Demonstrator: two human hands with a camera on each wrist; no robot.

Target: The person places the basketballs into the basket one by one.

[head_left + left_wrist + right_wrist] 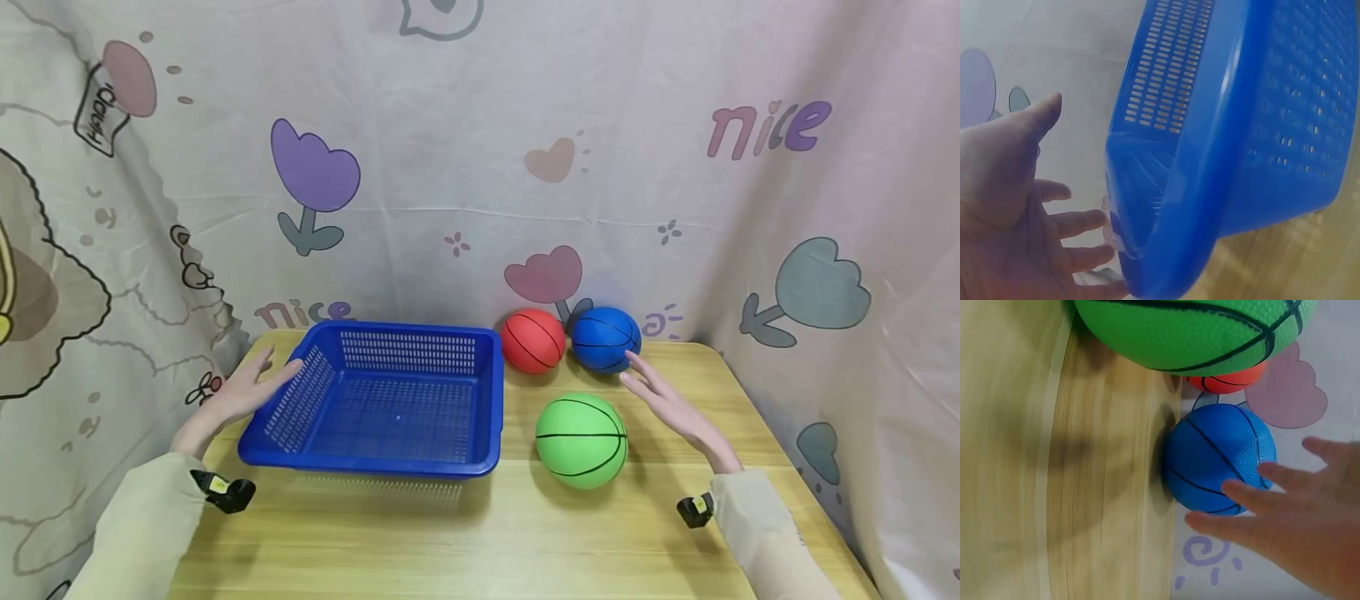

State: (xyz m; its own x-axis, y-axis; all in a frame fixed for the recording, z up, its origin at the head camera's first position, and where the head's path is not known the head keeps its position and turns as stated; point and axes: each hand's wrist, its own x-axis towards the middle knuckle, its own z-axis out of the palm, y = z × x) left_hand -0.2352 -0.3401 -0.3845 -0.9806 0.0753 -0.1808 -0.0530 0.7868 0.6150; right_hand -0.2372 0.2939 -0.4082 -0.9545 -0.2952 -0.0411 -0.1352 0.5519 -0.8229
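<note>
A blue plastic basket [405,471] with slotted walls stands on the left half of the table. By its left rim is my left hand [243,389], fingers spread and nothing held; in the left wrist view the fingertips are close to the rim, and I cannot tell whether they touch. On the right lie three small basketballs: a green ball [581,440] in front, a red ball [533,341] and a blue ball [605,339] behind it. My right hand [675,408] hovers right of the green ball, its fingers extended and holding nothing.
The wooden table [510,542] meets a printed cloth [450,150] at the back, with more cloth at both sides. A small black camera sits on each wrist, the left camera [232,495] and the right camera [695,510].
</note>
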